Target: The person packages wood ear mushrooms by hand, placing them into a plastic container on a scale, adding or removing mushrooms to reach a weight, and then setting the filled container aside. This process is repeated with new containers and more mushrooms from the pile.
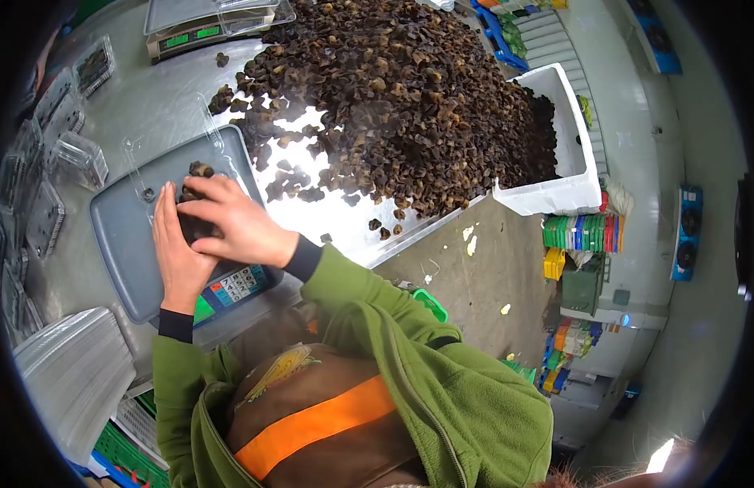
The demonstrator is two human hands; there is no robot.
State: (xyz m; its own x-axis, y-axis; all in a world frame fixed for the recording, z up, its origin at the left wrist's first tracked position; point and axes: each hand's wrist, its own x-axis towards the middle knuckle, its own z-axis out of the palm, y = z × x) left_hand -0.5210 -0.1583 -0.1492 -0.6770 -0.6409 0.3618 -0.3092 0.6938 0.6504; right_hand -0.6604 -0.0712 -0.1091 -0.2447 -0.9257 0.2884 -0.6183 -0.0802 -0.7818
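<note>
A grey weighing scale (121, 236) lies on the metal table, with a clear plastic clamshell box (141, 175) on its pan. Dark, curled wood ear mushrooms (199, 170) fill the box, partly hidden under my hands. My left hand (182, 256) lies along the near left side of the mushrooms, its fingers stretched out. From the right, my right hand (243, 228) curves over the mushrooms, thumb and fingers bent around some of them. The two hands meet near the thumbs. Below them show the scale's keypad (237, 285) and part of its green display.
A large heap of wood ear mushrooms (393, 89) covers the table's far side, spilling from a white foam box (547, 197). Another scale (206, 37) stands at the back. Clear boxes (80, 159) line the left, with stacked lids (76, 370) in front. Coloured crates (584, 233) stand beyond.
</note>
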